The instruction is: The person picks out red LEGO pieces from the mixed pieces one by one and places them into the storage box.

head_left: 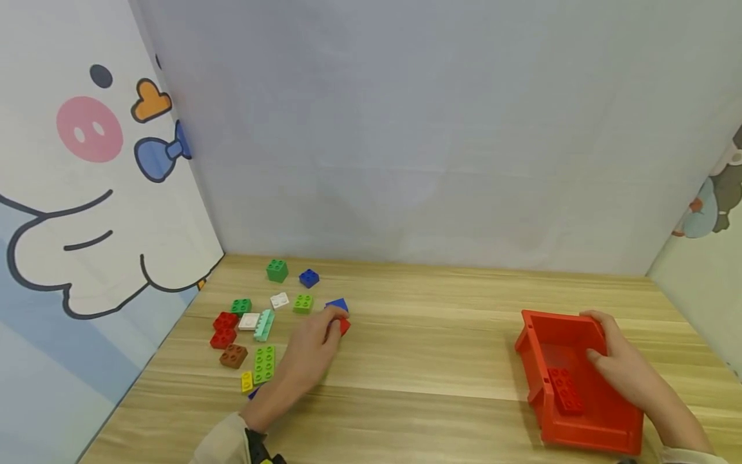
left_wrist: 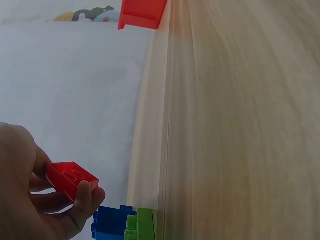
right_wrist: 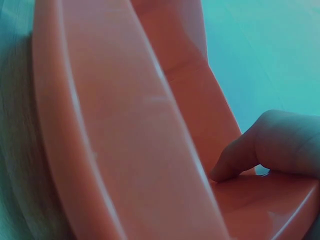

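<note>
My left hand [head_left: 307,351] pinches a small red toy brick [head_left: 344,327] between thumb and fingers. In the left wrist view, the hollow underside of this red brick [left_wrist: 72,181] faces the camera. Just beyond the fingertips lies a blue brick [head_left: 337,304]. At the right, my right hand [head_left: 626,370] grips the right side wall of a red plastic bin [head_left: 591,433], thumb inside and the other fingers mostly hidden behind the wall. A red brick with several studs [head_left: 565,390] lies in the bin. The right wrist view shows the bin wall [right_wrist: 125,120] up close, with the thumb [right_wrist: 240,155] over its edge.
Loose bricks lie left of and behind my left hand: a green one [head_left: 277,271], a blue one [head_left: 309,278], a lime one [head_left: 264,365], a brown one [head_left: 234,356], a yellow one [head_left: 247,381] and several others. A pale curtain [head_left: 429,142] hangs behind the wooden table [head_left: 429,361].
</note>
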Motion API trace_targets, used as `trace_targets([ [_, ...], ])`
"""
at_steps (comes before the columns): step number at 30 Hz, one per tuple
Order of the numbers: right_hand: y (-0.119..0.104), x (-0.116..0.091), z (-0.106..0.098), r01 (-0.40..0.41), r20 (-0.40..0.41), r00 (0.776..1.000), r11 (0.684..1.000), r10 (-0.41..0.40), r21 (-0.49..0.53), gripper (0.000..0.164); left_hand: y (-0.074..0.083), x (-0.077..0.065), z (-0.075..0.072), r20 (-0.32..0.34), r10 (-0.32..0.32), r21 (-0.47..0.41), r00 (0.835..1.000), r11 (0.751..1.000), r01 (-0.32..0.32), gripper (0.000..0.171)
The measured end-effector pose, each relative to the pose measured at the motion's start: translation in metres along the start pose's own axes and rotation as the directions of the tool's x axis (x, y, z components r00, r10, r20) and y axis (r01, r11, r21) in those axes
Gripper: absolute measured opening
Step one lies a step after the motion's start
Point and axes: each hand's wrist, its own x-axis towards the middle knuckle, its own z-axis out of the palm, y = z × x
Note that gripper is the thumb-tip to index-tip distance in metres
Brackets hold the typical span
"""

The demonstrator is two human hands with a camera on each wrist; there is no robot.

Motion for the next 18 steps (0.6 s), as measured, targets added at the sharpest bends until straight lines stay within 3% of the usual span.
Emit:
trace_targets([
  [11, -0.002, 0.0, 0.0, 0.014, -0.011, 1.0, 1.0, -0.014, 0.014, 0.059, 0.007, 0.0, 0.006, 0.031, 0.037, -0.005, 0.999, 0.999, -0.037, 0.018],
  [18, -0.001, 0.0, 0.0, 0.013, -0.012, 1.0, 1.0, -0.013, 0.01, 0.059, 0.013, 0.0, 0.014, 0.057, 0.061, 0.055, 0.997, 0.996, -0.064, 0.018],
])
